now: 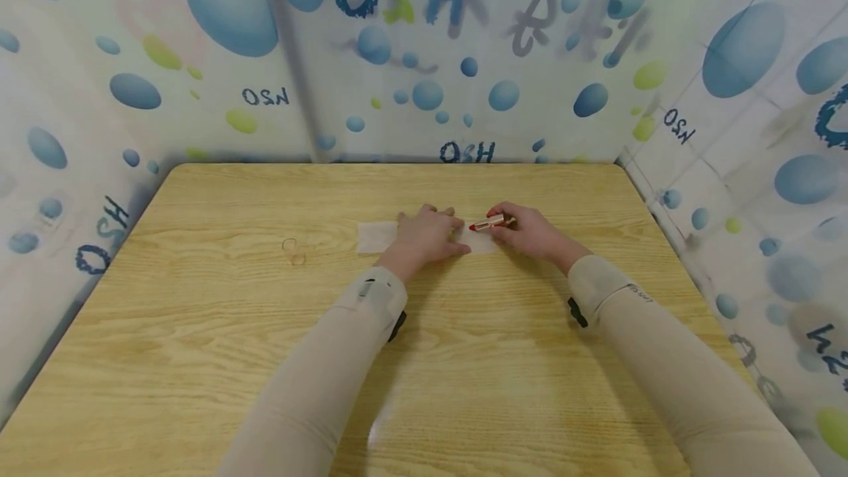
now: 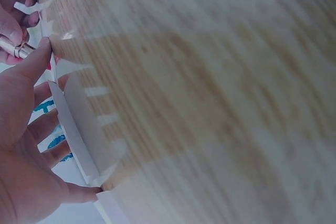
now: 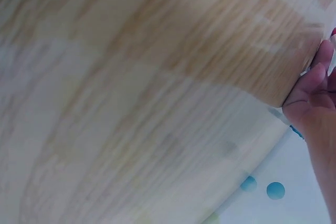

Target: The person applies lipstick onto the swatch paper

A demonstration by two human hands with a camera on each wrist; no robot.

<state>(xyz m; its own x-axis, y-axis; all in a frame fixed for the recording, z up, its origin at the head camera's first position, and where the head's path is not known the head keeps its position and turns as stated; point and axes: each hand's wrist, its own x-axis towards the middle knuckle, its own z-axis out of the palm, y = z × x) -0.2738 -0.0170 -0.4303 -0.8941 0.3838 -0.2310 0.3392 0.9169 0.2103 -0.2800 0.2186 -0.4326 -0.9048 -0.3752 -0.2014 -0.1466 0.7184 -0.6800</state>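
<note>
A strip of thin white paper [image 1: 376,238] lies flat on the table, sticking out on both sides of my left hand [image 1: 427,234]. That hand rests on the paper with its fingers spread, and its fingertips touch the surface in the left wrist view. Between thumb and fingers, my right hand [image 1: 523,230] pinches a lipstick [image 1: 492,222] in a shiny metallic tube. Its exposed red tip points left, close over the right part of the paper. In the right wrist view, most of the lipstick is hidden behind the right hand [image 3: 315,95].
Thin loops [image 1: 296,252], like rubber bands, lie on the wooden table [image 1: 464,359] left of the paper. A printed curtain [image 1: 424,57] with blue and green dots hangs behind the table's far edge and along both sides.
</note>
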